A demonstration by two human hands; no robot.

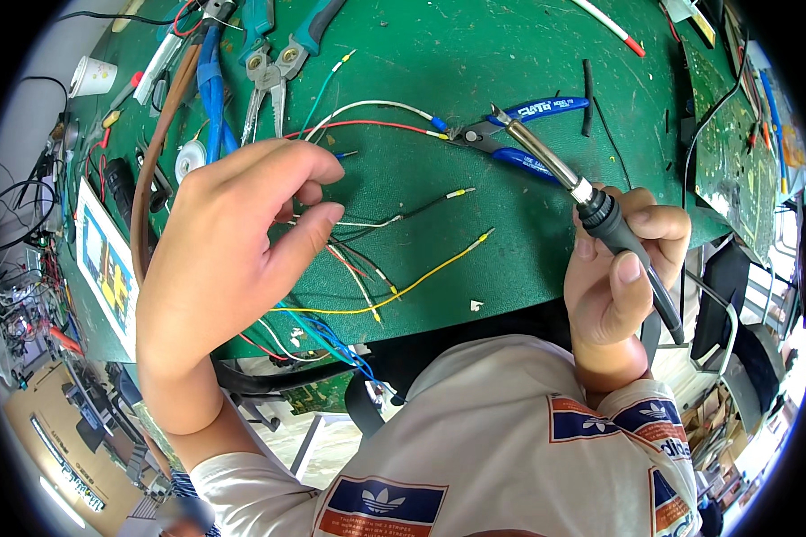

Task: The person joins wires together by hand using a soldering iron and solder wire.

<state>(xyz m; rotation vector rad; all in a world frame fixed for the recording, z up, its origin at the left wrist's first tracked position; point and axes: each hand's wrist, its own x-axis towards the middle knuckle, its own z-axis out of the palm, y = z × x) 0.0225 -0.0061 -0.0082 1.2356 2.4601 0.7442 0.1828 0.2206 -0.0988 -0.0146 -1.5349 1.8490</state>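
Note:
My right hand (622,259) grips a soldering iron (613,224) by its black handle. Its metal tip points up and left, over the blue-handled flush cutters (488,139) on the green mat. On the left, the fingers of my left hand (242,237) curl in over a bundle of thin wires (367,224); the grip is mostly hidden behind the hand. White, red, black and yellow wires fan out rightward from it, several with crimped ferrule ends. A yellow wire (421,288) reaches farthest right. Above the left hand lie teal-handled pliers (273,76), jaws toward me.
A thick brown cable (161,134) and a blue cable (211,89) run down the left side. A white cup (92,77) and a framed picture (107,268) are at the left edge. A red-and-white pen (611,27) lies at the back. Black tubing (587,98) sits near the cutters.

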